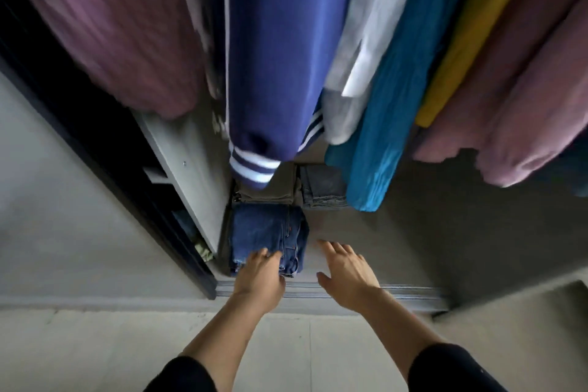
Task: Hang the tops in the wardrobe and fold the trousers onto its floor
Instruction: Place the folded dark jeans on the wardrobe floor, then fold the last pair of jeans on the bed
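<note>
- A dark sliding door (95, 149) runs down the left side, with a pale room floor (95, 353) in front of it.
- A mauve top (105, 25) hangs furthest left in the wardrobe, above the grey inner side panel (191, 162).
- Next to it hangs a navy jacket (273, 57) with white stripes on its cuff and hem.
- The folded blue jeans (264, 232) lie on the wardrobe floor (397, 232), against the side panel and close to the front track (350, 291).
- The left grip (259, 277) is released. Its fingers are laid on top of the near end of the jeans, and the thumb sits beside their front edge.
- Behind the jeans is a folded khaki pair of trousers (273, 192), partly under the jacket's cuff. A folded grey pair (321, 188) lies just beside it on the right.
- The right grip (345, 270) is released and holds nothing. Its fingers are spread over bare wardrobe floor, just right of the jeans and apart from them.
- Further right hang a white shirt (372, 25), a teal top (391, 105) whose hem comes down in front of the grey pair, and a mustard top (471, 35).
- Two more mauve tops (525, 89) hang at the far right.
- Both forearms are bare, with black sleeves (181, 375) at the bottom edge.
</note>
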